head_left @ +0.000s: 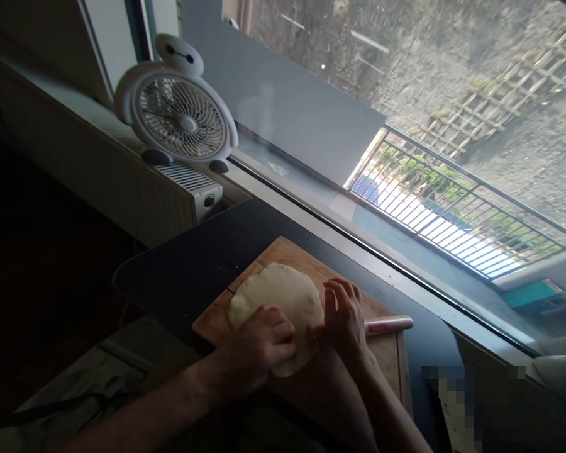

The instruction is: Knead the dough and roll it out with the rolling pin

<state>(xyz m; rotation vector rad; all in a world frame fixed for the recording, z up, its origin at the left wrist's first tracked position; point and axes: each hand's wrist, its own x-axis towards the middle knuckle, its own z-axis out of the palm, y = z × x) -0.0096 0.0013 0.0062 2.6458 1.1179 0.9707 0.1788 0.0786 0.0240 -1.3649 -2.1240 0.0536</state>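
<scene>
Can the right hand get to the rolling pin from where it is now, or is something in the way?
Probably yes. The right hand rests at the edge of the dough, and the rolling pin lies just beyond it on the wooden board, with nothing between them.

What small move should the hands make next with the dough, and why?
Probably turn the dough slightly on the board. The left hand presses its near edge, the right hand rests at its right rim, and the round looks uneven. The rolling pin lies beside, untouched.

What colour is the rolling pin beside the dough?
Pink, with a pale wooden tip; the rolling pin shows best in the head view.
</scene>
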